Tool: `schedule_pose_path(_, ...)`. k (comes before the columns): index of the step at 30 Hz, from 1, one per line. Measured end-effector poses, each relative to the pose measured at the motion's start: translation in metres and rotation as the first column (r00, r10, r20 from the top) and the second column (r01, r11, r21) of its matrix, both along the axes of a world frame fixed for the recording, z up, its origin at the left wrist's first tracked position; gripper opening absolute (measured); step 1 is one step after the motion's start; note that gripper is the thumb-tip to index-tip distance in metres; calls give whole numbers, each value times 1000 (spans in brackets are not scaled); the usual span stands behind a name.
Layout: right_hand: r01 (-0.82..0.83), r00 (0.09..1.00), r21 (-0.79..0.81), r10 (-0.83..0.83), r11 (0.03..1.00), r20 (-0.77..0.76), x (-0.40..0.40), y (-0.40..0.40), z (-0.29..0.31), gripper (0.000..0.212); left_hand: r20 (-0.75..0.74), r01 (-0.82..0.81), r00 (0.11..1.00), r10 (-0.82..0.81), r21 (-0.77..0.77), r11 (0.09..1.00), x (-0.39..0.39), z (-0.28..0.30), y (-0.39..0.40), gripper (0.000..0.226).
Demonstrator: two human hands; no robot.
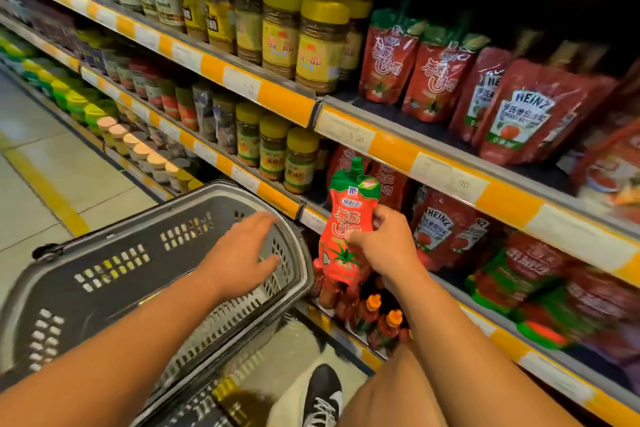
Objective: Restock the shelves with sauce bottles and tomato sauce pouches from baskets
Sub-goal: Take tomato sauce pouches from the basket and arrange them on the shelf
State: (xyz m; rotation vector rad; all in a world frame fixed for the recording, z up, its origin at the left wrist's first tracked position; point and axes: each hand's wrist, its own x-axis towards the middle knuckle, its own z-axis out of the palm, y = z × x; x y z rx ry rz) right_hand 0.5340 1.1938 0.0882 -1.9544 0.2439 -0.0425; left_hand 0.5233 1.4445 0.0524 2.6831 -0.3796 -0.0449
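Observation:
My right hand [384, 246] pinches a red tomato sauce pouch [346, 218] with a green spout top, held upright in front of the middle shelf. My left hand [247, 251] hovers with straight, spread fingers over the right end of a grey plastic basket [114, 263], holding nothing. The basket looks empty inside. More pouches of the same kind [412, 66] stand on the upper shelf, with Heinz pouches [526, 114] to their right. Small sauce bottles with orange caps [384, 322] stand on the low shelf under my right hand.
Yellow-lidded jars [294, 31] fill the shelves to the left. More Heinz pouches [440, 222] and red-green pouches [540, 288] sit on the middle and lower shelves. A second basket [214, 402] lies below the grey one. My shoe [322, 395] stands on the tiled aisle floor [41, 166].

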Motion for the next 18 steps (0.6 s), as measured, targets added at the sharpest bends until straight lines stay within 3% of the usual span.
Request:
schedule_pose_path(6,91,996,-96,-88,991,33,15,-21,-1,32,17,89,996,-88,-43,995,41,-9,-68,69)
schedule_pose_path(14,26,995,-226,-46,974,-85,36,-27,-10,20,10,138,990,-144,236,962,81,-24,-100,81)
schedule_pose_path(18,129,987,-242,-147,962,-60,48,-36,-2,15,50,149,984,-170,292,945,86,-44,-95,82)
